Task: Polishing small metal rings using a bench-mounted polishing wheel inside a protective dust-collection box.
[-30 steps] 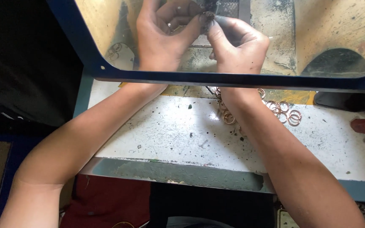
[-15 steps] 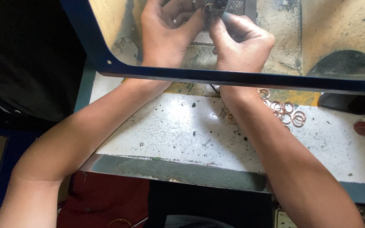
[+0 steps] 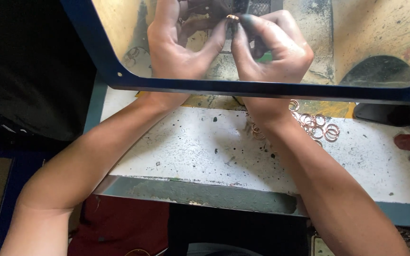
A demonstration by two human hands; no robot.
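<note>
Both the left hand [image 3: 179, 45] and right hand [image 3: 274, 47] pinch a small copper ring [image 3: 233, 17] between fingertips

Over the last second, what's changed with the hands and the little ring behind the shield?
Little has changed. Both hands stayed together behind the blue-framed shield, drifting slightly up in the view. The left hand and right hand keep their fingertip grip on the small copper ring, with some reshuffling of fingers. Nothing was let go. The pile of copper rings on the white bench lies as before.
</note>
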